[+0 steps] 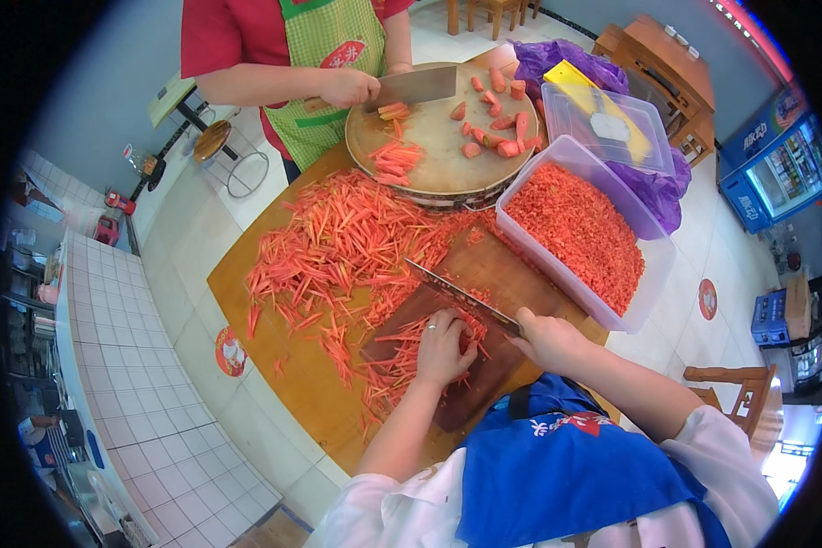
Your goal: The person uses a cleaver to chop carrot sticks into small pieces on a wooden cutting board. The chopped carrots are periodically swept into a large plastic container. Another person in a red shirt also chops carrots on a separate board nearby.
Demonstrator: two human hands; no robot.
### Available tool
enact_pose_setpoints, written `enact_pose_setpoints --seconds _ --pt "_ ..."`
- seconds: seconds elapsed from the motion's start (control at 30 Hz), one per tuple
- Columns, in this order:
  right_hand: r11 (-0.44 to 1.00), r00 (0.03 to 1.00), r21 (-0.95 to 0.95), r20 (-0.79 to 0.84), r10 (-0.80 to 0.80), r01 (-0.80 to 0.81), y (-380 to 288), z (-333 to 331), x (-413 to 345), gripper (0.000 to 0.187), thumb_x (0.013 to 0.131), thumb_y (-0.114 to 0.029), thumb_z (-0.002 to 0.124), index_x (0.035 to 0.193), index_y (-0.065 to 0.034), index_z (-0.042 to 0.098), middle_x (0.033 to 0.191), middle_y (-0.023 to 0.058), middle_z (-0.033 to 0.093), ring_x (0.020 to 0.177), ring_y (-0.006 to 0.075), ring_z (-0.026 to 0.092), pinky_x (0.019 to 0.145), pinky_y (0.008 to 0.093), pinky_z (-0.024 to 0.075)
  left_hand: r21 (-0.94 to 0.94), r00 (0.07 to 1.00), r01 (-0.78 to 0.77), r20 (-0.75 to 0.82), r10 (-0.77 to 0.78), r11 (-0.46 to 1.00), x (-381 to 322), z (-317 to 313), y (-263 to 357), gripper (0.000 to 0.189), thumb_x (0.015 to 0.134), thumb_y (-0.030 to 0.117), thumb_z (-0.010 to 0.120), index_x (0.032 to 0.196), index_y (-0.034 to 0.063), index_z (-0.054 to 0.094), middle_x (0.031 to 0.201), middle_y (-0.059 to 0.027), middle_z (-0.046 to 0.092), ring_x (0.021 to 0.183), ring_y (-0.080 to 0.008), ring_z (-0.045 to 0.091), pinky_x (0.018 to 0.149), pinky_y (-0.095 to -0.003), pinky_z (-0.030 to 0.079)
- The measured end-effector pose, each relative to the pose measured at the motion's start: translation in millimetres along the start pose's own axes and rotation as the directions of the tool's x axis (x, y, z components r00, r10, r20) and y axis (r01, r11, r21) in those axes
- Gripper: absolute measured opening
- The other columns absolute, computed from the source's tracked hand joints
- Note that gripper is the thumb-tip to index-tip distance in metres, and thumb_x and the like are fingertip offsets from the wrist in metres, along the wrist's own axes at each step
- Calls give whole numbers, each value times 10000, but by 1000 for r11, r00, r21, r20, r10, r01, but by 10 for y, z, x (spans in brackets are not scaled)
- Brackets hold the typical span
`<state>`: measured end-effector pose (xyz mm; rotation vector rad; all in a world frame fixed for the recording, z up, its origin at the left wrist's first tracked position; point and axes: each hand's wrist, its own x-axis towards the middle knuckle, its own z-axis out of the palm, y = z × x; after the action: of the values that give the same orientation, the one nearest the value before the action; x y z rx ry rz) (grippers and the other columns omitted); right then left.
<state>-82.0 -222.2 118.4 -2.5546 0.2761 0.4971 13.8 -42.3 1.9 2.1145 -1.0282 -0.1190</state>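
Observation:
My right hand [546, 340] grips the handle of a cleaver [460, 296], its blade slanting away to the upper left over a dark wooden cutting board [520, 274]. Just left of the blade, my left hand [445, 348] presses down on a bunch of carrot strips [404, 349] with curled fingers; a ring is on one finger. Cut ends of the bunch show beside the blade, and small minced bits lie beyond it. A large heap of carrot strips [346, 233] spreads over the table at the board's far left.
A plastic tub [657, 291] of minced carrot [575, 233] stands at the right. Across the wooden table [301, 390], a co-worker's hand [349, 88] holds another cleaver [418, 85] over a round chopping block [445, 144] with carrot chunks [507, 140]. A clear lid [568, 116] and yellow slicer [572, 74] rest on purple bags [657, 198].

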Motion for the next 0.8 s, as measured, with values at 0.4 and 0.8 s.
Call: enact_pose_setpoints --seconds 0.4,0.8 --pt "1000 1000 -23 16 21 -20 -34 103 -37 316 857 -247 615 955 -10 431 732 236 630 703 409 638 615 487 513 11 1000 24 -8 -24 1000 -6 52 -2 193 652 137 689 794 49 592 1075 -142 530 1063 -336 494 926 -424 421" --pt "1000 999 23 -49 -12 13 163 450 -24 310 872 -242 598 972 1 433 730 242 621 704 432 624 628 499 505 12 1000 15 15 -15 1000 -25 53 13 195 659 134 684 792 26 592 1081 -160 533 1066 -348 491 929 -430 422"
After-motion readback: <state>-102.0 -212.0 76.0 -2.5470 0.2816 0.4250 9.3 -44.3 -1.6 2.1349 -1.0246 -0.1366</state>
